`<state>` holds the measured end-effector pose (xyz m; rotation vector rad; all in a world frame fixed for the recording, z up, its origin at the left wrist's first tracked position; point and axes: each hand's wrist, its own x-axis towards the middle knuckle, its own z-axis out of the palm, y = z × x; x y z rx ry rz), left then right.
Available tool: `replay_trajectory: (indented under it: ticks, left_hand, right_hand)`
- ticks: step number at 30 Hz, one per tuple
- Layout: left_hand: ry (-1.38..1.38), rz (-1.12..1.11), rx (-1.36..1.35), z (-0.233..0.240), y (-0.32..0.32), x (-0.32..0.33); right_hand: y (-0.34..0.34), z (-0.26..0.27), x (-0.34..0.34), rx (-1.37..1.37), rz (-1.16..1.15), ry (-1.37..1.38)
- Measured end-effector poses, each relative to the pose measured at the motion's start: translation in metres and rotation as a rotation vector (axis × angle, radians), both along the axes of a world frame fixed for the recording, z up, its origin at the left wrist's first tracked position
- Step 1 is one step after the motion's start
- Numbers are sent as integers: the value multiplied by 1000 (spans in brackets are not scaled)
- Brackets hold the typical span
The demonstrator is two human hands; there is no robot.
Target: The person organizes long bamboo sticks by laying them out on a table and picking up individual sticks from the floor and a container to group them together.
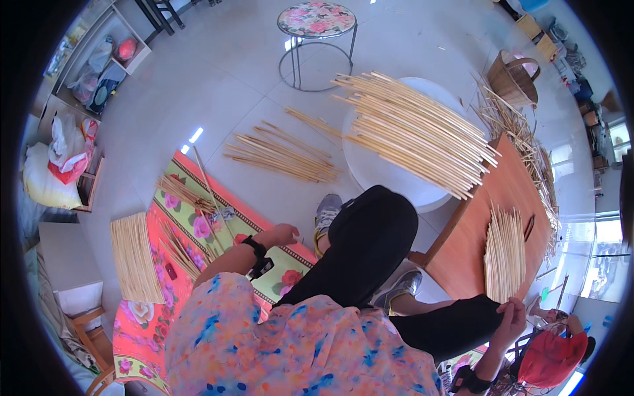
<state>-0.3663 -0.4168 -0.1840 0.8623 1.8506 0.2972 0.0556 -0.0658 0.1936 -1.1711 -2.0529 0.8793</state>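
My left hand (285,235), with a black band on its wrist, is over the edge of a floral mat (292,274) beside my left shoe. Nothing shows in it, and its fingers are slightly apart. By my right knee, my right hand (512,317) has its fingers bent next to the lower end of a flat row of pale stalks (505,255). Whether it pinches the stalks or the trouser cloth is unclear. That row lies on a reddish-brown wooden board (460,237) with a dark thin tool (530,226) next to it.
A large row of stalks (416,133) lies across a round white basin (366,163). Loose stalks (282,158) are on the floor; another flat row (133,257) lies at the mat's left edge. A floral stool (317,20), wicker basket (512,81) and person in red (552,359) are around me.
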Motion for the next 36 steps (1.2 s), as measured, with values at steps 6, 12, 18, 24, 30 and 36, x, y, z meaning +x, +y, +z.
replay_trajectory:
  ticks: [6, 12, 18, 24, 30, 36]
  left_hand:
    - [141, 73, 126, -10, -17, 7]
    - [111, 22, 247, 2, 2, 27]
    - [97, 43, 230, -8, -3, 22]
    - [237, 232, 145, -47, -15, -9]
    - [326, 440, 125, -42, -10, -41]
    - [518, 647, 144, -35, 9, -99]
  right_hand:
    - [-96, -8, 64, 56, -127, -46]
    - [-138, 2, 90, 154, -275, -43]
    - [-111, 13, 30, 286, -7, -79]
    - [-66, 1, -46, 212, 224, -109]
    - [-2, -41, -79, 117, 210, -246]
    - [40, -74, -87, 4, 170, -331]
